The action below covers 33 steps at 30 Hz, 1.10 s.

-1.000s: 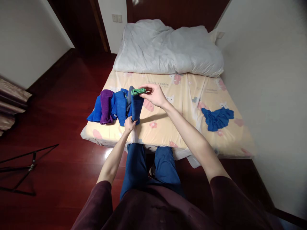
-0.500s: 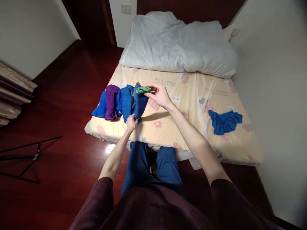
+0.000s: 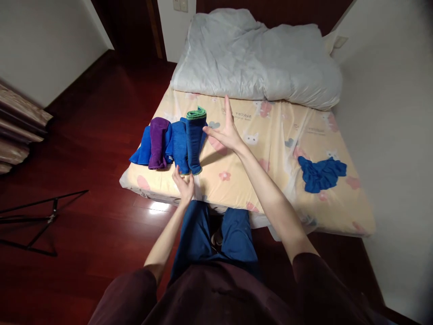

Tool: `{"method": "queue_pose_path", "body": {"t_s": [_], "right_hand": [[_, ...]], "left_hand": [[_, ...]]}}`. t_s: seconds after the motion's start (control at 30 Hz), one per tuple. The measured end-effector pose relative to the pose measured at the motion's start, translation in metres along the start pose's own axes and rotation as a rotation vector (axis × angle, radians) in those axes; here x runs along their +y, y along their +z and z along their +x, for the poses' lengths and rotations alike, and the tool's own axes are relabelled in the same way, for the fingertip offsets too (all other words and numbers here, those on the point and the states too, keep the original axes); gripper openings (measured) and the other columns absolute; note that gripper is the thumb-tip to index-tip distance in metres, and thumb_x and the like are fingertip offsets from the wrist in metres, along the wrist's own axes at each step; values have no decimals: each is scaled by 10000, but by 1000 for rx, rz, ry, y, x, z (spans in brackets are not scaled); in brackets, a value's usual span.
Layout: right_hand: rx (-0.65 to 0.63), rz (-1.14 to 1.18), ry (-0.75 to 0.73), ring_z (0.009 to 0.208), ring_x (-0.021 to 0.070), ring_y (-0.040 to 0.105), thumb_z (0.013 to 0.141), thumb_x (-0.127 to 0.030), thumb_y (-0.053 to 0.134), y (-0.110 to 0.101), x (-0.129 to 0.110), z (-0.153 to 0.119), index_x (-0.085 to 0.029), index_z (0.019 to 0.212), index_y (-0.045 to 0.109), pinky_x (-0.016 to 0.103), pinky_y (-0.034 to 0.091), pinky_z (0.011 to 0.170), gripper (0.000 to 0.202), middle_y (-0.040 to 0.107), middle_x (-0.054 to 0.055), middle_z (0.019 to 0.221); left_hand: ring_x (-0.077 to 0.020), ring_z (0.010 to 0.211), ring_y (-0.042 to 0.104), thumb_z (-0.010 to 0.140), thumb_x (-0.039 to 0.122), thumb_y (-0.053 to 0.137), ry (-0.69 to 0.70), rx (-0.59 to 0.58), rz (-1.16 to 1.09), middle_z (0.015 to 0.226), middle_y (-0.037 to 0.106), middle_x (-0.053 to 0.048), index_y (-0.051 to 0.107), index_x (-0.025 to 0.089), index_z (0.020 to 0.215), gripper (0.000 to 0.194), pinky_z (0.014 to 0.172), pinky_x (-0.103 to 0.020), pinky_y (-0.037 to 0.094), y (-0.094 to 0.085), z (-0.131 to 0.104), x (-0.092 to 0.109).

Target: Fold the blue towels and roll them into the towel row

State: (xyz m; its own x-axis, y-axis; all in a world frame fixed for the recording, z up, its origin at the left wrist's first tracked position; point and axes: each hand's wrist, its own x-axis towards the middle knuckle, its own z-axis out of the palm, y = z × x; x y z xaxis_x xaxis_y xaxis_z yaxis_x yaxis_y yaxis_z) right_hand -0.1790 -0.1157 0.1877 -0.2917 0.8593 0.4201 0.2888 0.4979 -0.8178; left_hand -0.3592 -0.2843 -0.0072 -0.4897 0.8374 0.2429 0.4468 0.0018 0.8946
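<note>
A rolled blue cloth with a green edge lies at the right end of a row of cloths near the bed's left front. Beside it is another blue cloth, then a purple one on top of bright blue cloth. My left hand is at the near ends of the two blue rolls, fingers apart, holding nothing. Just right of the green-edged roll my right hand is raised with thumb and fingers spread, holding nothing.
A crumpled blue cloth lies on the right part of the patterned bed sheet. A bulky pale quilt covers the far end. Black stand legs are on the floor at left, near a curtain.
The green-edged roll has been let go and now rests beside the other blue cloth. Both my hands have opened; the left moved slightly nearer to me.
</note>
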Motion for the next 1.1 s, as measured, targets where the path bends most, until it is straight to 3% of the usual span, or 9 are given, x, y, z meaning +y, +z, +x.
{"method": "queue_pose_path", "body": {"t_s": [0.07, 0.13, 0.3, 0.4, 0.5, 0.6, 0.7, 0.83, 1.1], "right_hand": [[81, -2, 50, 1674, 291, 152, 897, -771, 668, -8, 16, -27, -327, 1692, 250, 584, 173, 1354, 1002, 285, 91, 1760], [188, 30, 153, 1643, 283, 271, 947, -755, 600, -12, 35, -72, -339, 1671, 300, 571, 253, 1335, 886, 317, 96, 1750], [402, 215, 666, 1315, 311, 675, 839, -729, 724, 2, 68, -253, -188, 1328, 694, 507, 517, 1154, 730, 691, 191, 1424], [502, 303, 936, 973, 297, 792, 738, -694, 821, 8, 58, -379, -149, 1103, 773, 455, 623, 935, 658, 808, 185, 1128], [718, 330, 1045, 929, 269, 796, 734, -639, 837, 0, 38, -484, -157, 1055, 786, 397, 629, 882, 582, 825, 154, 1045], [1018, 316, 1131, 882, 258, 798, 670, -616, 850, -25, 24, -548, -179, 1028, 774, 376, 637, 823, 570, 830, 125, 1005], [1232, 237, 1149, 823, 249, 789, 586, -589, 850, -67, 25, -570, -182, 967, 756, 367, 632, 791, 565, 824, 110, 933], [1164, -50, 1028, 798, 258, 770, 684, -620, 708, -138, 51, -544, -162, 968, 728, 395, 631, 757, 539, 803, 140, 941], [794, -575, 906, 1205, 245, 657, 870, -338, 562, -286, 165, -403, -129, 1216, 745, 363, 530, 1064, 444, 694, 184, 1353]], "left_hand": [[-248, 1189, 610, 980, 299, 595, 13, -59, -47, 1399, 559, -179, 476, 175, 1489, 537, 970, -379, 545, -18, -58, -1], [-217, 1052, 646, 1014, 268, 516, 18, -285, -70, 1232, 641, -129, 597, 182, 1297, 307, 923, -362, 553, -36, -125, -7], [-216, 1083, 692, 967, 154, 504, 169, -1306, 87, 1090, 721, -84, 693, 206, 1043, 210, 998, -342, 546, -58, -247, -31], [-240, 1126, 707, 952, 167, 542, 310, -1672, 229, 1153, 744, -93, 721, 217, 1084, 228, 1027, -350, 541, -50, -251, -38], [-233, 1162, 708, 987, 187, 497, 262, -1705, 330, 1231, 747, -103, 720, 205, 1162, 284, 1034, -315, 530, -31, -224, -37], [-238, 1208, 703, 986, 166, 481, 286, -1784, 483, 1304, 732, -122, 702, 187, 1211, 317, 1034, -302, 522, -5, -199, -33], [-300, 1219, 709, 987, 134, 443, 364, -1806, 663, 1326, 713, -199, 678, 145, 1261, 362, 1022, -379, 538, 19, -190, -28], [-356, 1192, 726, 984, 124, 421, 393, -1770, 894, 1253, 729, -252, 661, 120, 1299, 396, 1007, -454, 546, 26, -199, -17], [-263, 1199, 721, 1027, 335, 358, 158, -1558, 499, 1263, 760, -120, 742, 248, 1199, 430, 1068, -343, 540, -34, -226, -8]]}}
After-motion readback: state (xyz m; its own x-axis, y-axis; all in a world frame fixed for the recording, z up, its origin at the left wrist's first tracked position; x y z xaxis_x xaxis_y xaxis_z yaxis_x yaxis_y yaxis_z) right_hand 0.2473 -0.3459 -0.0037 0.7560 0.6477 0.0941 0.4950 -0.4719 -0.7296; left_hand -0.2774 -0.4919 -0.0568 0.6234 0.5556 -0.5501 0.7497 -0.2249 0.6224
